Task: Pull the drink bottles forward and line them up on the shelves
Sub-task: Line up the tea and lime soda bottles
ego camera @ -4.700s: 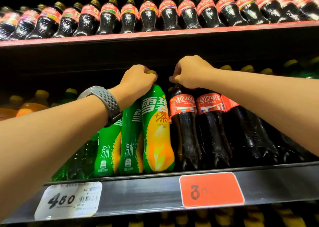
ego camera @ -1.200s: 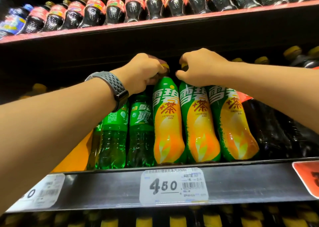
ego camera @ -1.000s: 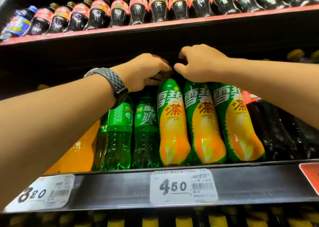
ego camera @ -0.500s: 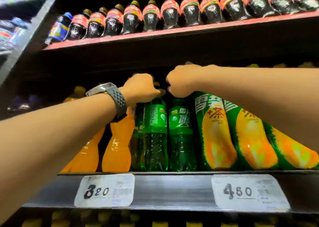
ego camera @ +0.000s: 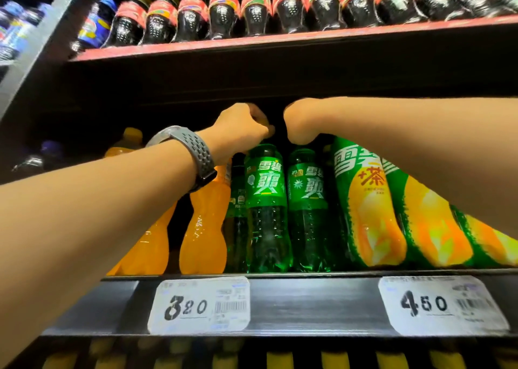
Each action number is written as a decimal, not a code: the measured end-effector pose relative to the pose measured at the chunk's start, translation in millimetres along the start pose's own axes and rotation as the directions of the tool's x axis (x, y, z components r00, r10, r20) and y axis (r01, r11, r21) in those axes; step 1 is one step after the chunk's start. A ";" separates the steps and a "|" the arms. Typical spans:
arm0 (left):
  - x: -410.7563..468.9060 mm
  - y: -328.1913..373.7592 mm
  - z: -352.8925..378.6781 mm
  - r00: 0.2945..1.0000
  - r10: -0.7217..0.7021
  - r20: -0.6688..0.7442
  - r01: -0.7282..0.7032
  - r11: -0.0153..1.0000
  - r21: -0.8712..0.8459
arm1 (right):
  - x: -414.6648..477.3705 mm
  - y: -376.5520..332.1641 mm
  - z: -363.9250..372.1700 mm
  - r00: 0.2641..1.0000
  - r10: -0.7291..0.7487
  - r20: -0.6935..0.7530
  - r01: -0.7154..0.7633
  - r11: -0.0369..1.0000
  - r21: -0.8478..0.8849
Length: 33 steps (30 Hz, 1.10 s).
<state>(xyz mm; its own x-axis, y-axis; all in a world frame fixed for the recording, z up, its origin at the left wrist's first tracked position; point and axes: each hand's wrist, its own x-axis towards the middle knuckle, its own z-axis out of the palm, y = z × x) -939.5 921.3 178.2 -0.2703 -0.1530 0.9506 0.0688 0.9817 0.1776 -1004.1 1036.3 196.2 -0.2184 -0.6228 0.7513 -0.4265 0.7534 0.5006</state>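
Left hand (ego camera: 241, 129) curling fingers round cap of green bottle (ego camera: 266, 200), gripping high, likely for leverage in pulling. Right hand (ego camera: 301, 124) bunching over next bottle (ego camera: 307, 200); fingers hidden, grip unclear. Both bottles standing at shelf (ego camera: 308, 304) front.

1. The left forearm (ego camera: 92, 214) and left hand (ego camera: 238, 127) are bare.
2. On the left wrist sits a watch (ego camera: 165, 136) with a pale metallic case edge and a grey sport band (ego camera: 196, 155) pierced by rows of oval holes.
3. The right forearm (ego camera: 420, 133) and right hand (ego camera: 300, 124) are bare.
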 end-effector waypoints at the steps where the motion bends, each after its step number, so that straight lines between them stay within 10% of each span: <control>1: 0.2 1.8 0.9 1.000 -0.005 -0.020 0.005 1.000 -0.015 | -0.4 2.0 -0.3 1.000 0.011 0.013 -0.011 1.000 0.024; 11: -1.5 18.6 -4.3 0.986 -0.119 -0.113 0.110 0.990 -0.085 | -11.8 26.1 -0.2 0.968 0.117 -0.222 0.001 0.883 0.469; 33: -3.3 34.9 -8.8 0.993 -0.095 -0.066 0.094 0.995 -0.018 | -30.3 44.7 0.7 0.946 0.139 -0.294 0.056 0.821 0.569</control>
<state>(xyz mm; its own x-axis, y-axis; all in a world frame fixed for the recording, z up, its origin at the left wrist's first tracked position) -927.7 955.1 183.5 -0.2112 -0.2527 0.9442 0.0608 0.9607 0.2707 -1017.2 1088.7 195.5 -0.0078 -0.4221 0.9065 -0.8613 0.4634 0.2084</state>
